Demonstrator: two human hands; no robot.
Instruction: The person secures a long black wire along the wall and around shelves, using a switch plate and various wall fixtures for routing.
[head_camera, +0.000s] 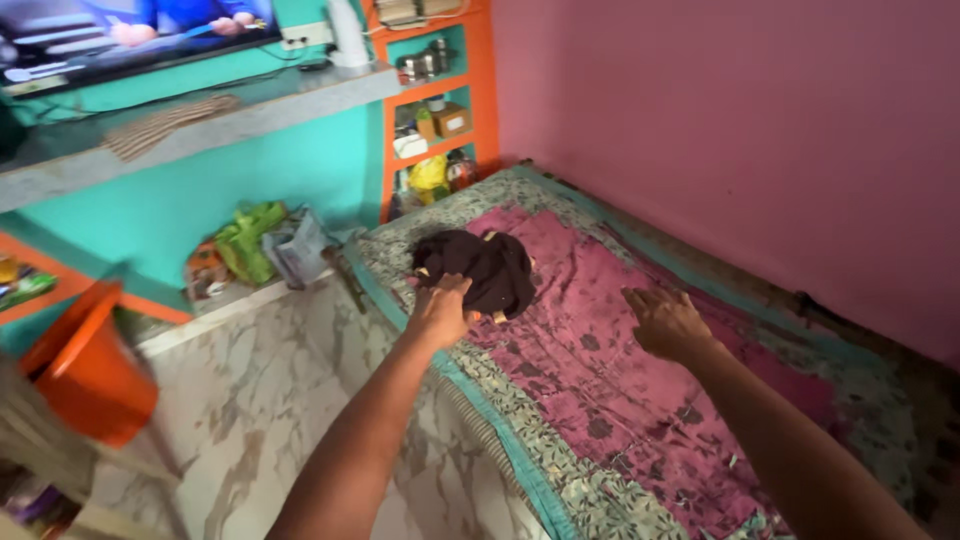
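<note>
My left hand grips the dark cloth bundle near the bedspread edge. My right hand rests open, flat, on open bedspread well apart.

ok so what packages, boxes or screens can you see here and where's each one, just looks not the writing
Screen: top left above the grey ledge, wide and flat, dark frame, showing a blue and pale picture.
Small box: middle orange shelf, square, brown with a white patch.
Green bag: floor against the teal wall, crumpled.
Grey packet: right beside the green bag, crinkled, grey and white.
Yellow bag: lowest shelf, bunched.
</note>
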